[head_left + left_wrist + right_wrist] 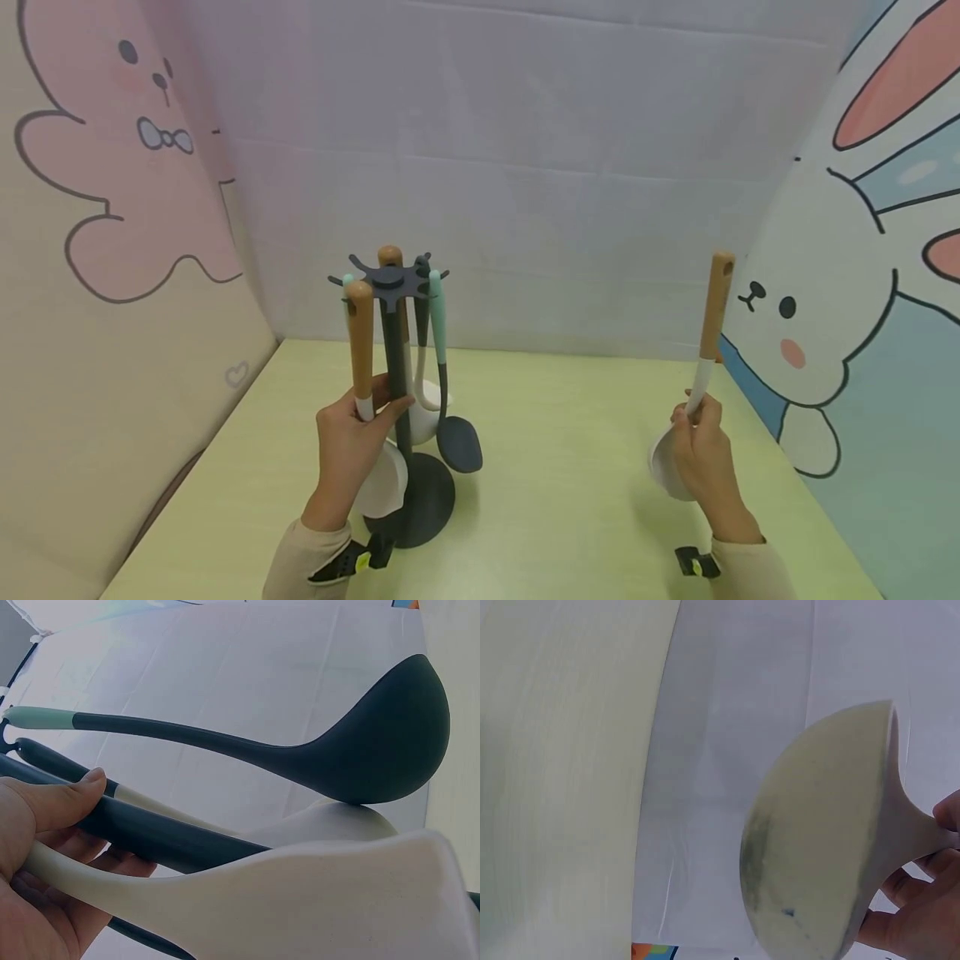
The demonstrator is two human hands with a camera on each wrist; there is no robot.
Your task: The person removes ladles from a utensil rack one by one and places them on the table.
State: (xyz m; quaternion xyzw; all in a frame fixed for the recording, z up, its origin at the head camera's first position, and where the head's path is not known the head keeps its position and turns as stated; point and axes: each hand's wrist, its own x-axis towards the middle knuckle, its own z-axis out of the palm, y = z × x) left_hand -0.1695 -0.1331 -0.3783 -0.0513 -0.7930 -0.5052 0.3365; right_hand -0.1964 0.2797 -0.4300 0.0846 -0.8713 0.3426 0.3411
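Note:
A black utensil stand [388, 283] with a round base [431, 508] stands on the left half of the table. Its post [176, 836] is gripped by my left hand [347, 450], thumb on one side and fingers on the other. A white utensil with a wooden handle [362, 342] hangs there, its neck running through the same hand; its white head [322, 900] fills the near part of the left wrist view. Far right, my right hand [703, 454] holds a white ladle [817, 825] by its lower handle, bowl down and wooden handle [717, 308] up, above the table.
Also hanging on the stand are a dark ladle with a mint handle [390, 742], a white-headed utensil with a dark handle [424, 417] and others partly hidden. The pale yellow table [555, 467] is bordered by a white back curtain [525, 208] and printed side panels.

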